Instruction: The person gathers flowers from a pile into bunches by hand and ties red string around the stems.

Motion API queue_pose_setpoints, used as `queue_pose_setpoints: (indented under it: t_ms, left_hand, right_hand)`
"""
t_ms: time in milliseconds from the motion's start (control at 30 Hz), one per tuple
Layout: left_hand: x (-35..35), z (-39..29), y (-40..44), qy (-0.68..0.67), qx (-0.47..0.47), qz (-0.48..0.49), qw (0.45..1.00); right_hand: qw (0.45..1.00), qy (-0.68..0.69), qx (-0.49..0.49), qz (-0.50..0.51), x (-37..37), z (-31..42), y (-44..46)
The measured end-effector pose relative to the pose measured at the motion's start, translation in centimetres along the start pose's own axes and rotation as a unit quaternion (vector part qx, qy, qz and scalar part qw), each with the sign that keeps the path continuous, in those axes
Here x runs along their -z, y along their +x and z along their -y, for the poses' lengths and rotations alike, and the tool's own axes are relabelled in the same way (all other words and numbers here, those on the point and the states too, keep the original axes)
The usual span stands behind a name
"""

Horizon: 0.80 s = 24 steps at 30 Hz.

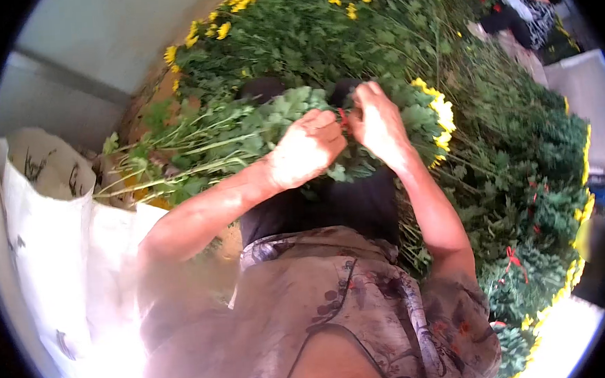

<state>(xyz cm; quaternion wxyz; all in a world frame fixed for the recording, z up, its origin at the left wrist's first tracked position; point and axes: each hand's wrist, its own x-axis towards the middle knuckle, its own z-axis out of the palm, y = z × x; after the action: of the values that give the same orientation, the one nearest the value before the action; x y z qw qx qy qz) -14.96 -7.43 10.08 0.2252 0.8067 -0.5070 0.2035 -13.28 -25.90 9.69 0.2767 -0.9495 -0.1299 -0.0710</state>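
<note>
A bunch of yellow chrysanthemums lies across my lap, its cut stems to the left and its blooms to the right. My left hand is closed over the middle of the bunch, fingers pinched on a red tie. Close beside it, my right hand is closed too, thumb and fingers together at the other side of the same tie. Only a short piece of the tie shows between the two hands; its ends are hidden.
Leafy chrysanthemum stems cover the floor ahead and to the right. Tied bunches with a red ribbon lie at the lower right. A white sack stands at my left, near a wall. Another person sits at the upper right.
</note>
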Motion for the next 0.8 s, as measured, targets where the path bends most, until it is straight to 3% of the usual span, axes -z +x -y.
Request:
queue_pose_setpoints:
  t_ms: [67,100,200,233,333,433,467,533,600,633,700,800]
  left_hand:
    - [-0.9,-0.6,-0.4,0.038,0.028,-0.058,0.997]
    - [0.0,-1.1,-0.4,0.048,0.041,-0.030,0.998]
    - [-0.9,-2.6,-0.3,0.107,0.143,-0.068,0.982]
    - [-0.9,-3.3,-0.3,0.049,0.159,-0.085,0.982]
    - [1.6,-4.5,-2.0,-0.017,0.201,-0.055,0.978]
    - [2.7,-5.5,-3.9,-0.019,0.202,-0.151,0.967]
    - [3.1,-5.5,-4.9,-0.021,0.200,-0.179,0.963]
    - [8.0,-6.4,-7.4,-0.003,0.221,-0.198,0.955]
    - [11.5,-4.8,-9.7,0.021,0.316,-0.109,0.942]
    - [11.3,-2.8,-12.3,0.149,0.286,-0.207,0.924]
    - [16.0,-0.7,-15.1,0.217,0.388,0.004,0.896]
    - [14.4,7.2,-22.4,0.113,0.437,0.024,0.892]
  right_hand:
    - [0.998,0.012,0.040,0.036,0.9,-0.8,0.2]
    - [0.992,0.112,0.013,0.049,0.1,-2.8,0.2]
    - [0.969,0.207,0.032,0.128,4.4,1.8,-1.3]
    - [0.976,0.089,0.164,0.111,5.3,3.6,-2.0]
    - [0.942,-0.187,0.248,0.126,1.4,4.7,-2.4]
    - [0.966,-0.140,0.172,0.135,0.8,3.4,-1.7]
    - [0.965,-0.155,0.178,0.112,1.1,2.9,-1.7]
    - [0.933,-0.180,0.298,0.093,3.8,-0.9,-1.2]
    - [0.927,-0.236,0.273,0.101,6.0,-3.4,-1.1]
    - [0.928,-0.234,0.269,0.106,7.3,-3.8,-1.1]
    - [0.932,-0.246,0.245,0.101,9.1,-6.3,-1.6]
    - [0.937,-0.235,0.225,0.127,11.1,-10.2,-2.1]
